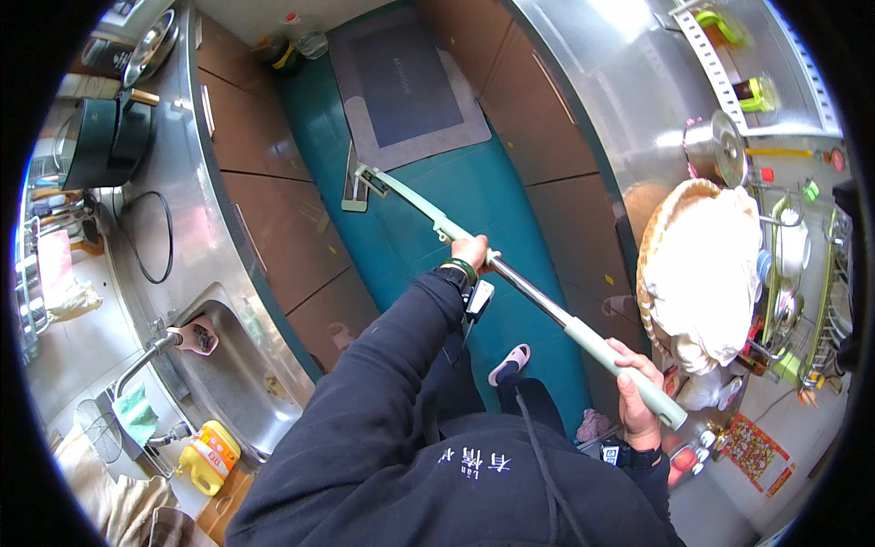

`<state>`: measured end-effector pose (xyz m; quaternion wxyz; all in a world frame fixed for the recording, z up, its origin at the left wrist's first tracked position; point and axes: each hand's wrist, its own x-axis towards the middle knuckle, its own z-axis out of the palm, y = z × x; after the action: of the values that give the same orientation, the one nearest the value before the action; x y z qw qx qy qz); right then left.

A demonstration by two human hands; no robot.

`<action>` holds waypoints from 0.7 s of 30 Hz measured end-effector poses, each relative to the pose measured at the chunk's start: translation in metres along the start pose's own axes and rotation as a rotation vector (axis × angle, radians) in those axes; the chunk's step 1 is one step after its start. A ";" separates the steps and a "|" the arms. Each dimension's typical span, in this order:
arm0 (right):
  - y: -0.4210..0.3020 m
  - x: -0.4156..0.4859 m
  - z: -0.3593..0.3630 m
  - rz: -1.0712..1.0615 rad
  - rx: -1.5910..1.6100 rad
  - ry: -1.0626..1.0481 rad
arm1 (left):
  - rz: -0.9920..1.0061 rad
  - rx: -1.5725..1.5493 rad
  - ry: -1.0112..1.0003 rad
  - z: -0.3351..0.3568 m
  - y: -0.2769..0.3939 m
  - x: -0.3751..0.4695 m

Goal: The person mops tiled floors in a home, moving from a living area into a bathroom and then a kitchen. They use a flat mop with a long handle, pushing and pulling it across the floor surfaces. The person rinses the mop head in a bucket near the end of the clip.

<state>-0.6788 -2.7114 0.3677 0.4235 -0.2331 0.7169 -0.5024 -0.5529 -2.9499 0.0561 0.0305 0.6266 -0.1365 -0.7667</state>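
Note:
Both my hands hold a floor mop (528, 282) with a pale green and chrome handle that slants across the view. My left hand (472, 253) is closed around the handle near its middle, on the green lower section. Closer to my body, my right hand (639, 396) grips the green upper end, fingers on the far side and thumb on the near side. The narrow mop head (355, 188) is on the teal floor (437, 195), by the near left corner of a grey floor mat (410, 82).
Brown cabinets (273, 225) (567, 171) flank the narrow floor. On the left counter are a steel sink (239, 362) and a dark pot (102, 147). To the right stands a cloth-covered wicker basket (644, 273). Bottles (312, 44) sit beyond the mat's left side.

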 end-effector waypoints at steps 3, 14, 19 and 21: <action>0.020 -0.043 -0.029 0.022 0.038 0.063 | 0.022 0.081 0.072 0.021 -0.044 -0.014; 0.056 -0.061 -0.088 -0.294 -0.142 -0.029 | 0.099 -0.022 0.011 0.039 -0.095 -0.020; 0.076 -0.084 -0.106 -0.256 -0.112 -0.062 | 0.064 -0.074 0.003 0.026 -0.128 0.003; 0.082 -0.095 -0.114 -0.251 -0.069 -0.051 | 0.018 -0.071 0.011 0.015 -0.150 0.010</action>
<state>-0.7170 -2.5477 0.3435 0.3671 -0.3483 0.6878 -0.5204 -0.5513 -2.8049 0.0120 0.0606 0.6282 -0.1146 -0.7672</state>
